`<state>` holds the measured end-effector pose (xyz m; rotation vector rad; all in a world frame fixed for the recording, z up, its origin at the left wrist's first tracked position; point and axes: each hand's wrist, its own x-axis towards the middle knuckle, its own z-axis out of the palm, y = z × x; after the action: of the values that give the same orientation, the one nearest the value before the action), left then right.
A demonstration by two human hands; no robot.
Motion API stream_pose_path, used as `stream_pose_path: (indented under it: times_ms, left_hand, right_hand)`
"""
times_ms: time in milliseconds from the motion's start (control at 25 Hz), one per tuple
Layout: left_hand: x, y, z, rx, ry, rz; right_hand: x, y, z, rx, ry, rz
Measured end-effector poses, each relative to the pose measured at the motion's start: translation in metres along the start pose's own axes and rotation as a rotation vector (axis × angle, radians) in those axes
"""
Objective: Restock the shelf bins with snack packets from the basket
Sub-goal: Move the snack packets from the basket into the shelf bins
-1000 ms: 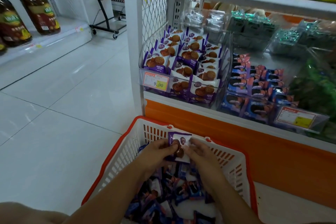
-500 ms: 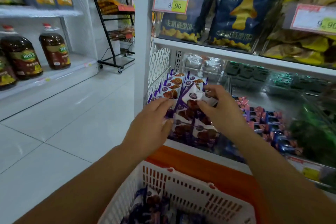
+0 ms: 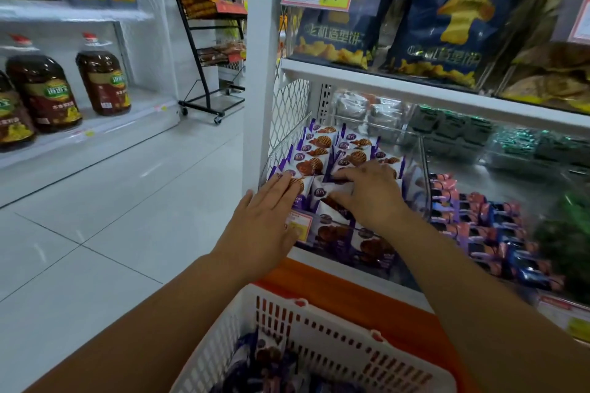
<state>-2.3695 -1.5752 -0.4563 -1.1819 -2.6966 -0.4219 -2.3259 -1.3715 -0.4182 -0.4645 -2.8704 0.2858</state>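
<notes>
Down at the front half of the clear bin (image 3: pixel 281 150), the snack packet (image 3: pixel 330 192) sits among the middle rows. It has a white wrapper with the purple logo at its left end and its printed face turned up toward the aisle. Its long axis looks to run side to side across the bin like its neighbours, though the far end is hidden under fingers. The right hand (image 3: pixel 372 201) has it, fingers curled over the top edge, grasping the packet. The left hand (image 3: pixel 265 220) lies flat and released, straight fingers resting on the leftmost row of packets (image 3: pixel 314 166). Best play, I'd say: use that left hand as a backstop and slide the packet into the gap at the same backward lean, logo left. Let go only once it stands without springing out. A price tag (image 3: pixel 301 223) on the bin's front peeks past the left hand. Above runs the white shelf (image 3: pixel 415 88), and the neighbouring bin (image 3: pixel 479 226) holds pink and blue packs. Below waits the basket (image 3: pixel 335 338), more packets inside.
</notes>
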Motion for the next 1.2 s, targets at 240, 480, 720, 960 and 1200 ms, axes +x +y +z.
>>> stream_pose_path:
  times_ms: [240, 480, 720, 960, 1200]
  left_hand:
    - [-0.036, 0.013, 0.006, -0.171, 0.34, 0.086]
    - [-0.134, 0.016, 0.121, -0.063, -0.493, 0.178]
    - [-0.205, 0.006, 0.209, -0.106, -0.951, -0.036]
    - [-0.208, 0.017, 0.231, -0.067, -1.189, -0.111]
    - [-0.21, 0.014, 0.236, -0.084, -1.196, -0.183]
  right_hand:
    - [-0.063, -0.029, -0.015, 0.506, 0.502, -0.153]
    - [-0.178, 0.005, 0.134, 0.403, -0.11, 0.174]
    - [-0.273, 0.064, 0.246, 0.347, -0.912, 0.369]
    - [-0.286, 0.028, 0.3, 0.617, -1.044, 0.504]
    - [-0.296, 0.011, 0.328, 0.542, -1.0, 0.602]
